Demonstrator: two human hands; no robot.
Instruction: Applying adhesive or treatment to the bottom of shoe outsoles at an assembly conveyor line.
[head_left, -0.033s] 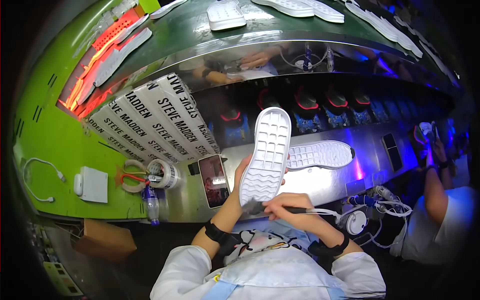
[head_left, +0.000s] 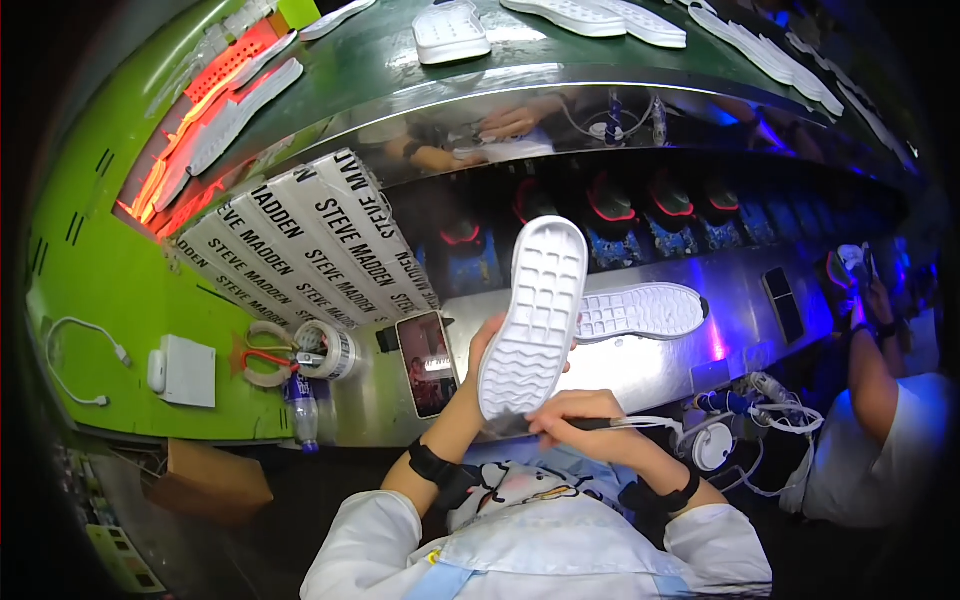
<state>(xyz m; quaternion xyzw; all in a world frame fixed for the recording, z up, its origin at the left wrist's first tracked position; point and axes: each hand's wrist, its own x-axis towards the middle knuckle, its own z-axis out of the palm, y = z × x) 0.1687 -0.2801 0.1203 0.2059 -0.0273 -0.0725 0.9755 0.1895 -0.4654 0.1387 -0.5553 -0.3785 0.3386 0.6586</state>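
Observation:
My left hand (head_left: 484, 345) grips a white shoe sole (head_left: 538, 310) from behind, its waffle-and-wave patterned side facing up; some fingertips show at its right edge. In my right hand (head_left: 582, 412) is a brush (head_left: 597, 423) with a dark handle, held close to the sole's lower end. The brush's dark tip is blurred, so I cannot tell whether it touches the sole. Another white shoe sole (head_left: 642, 310) lies on the metal bench (head_left: 735, 265), just right of the held one, its patterned side also up.
A phone (head_left: 427, 362) with a lit screen and a wrapped box (head_left: 310, 240) stand to the left, near tape rolls (head_left: 330, 350) and a bottle (head_left: 302, 408). Cables (head_left: 770, 415) tangle at the right, beside a co-worker's arm (head_left: 872, 390). More soles (head_left: 452, 32) lie on the green belt.
The held sole has tilted slightly, its top shifting a little to the right. The brush tip has moved slightly beside the sole's lower end.

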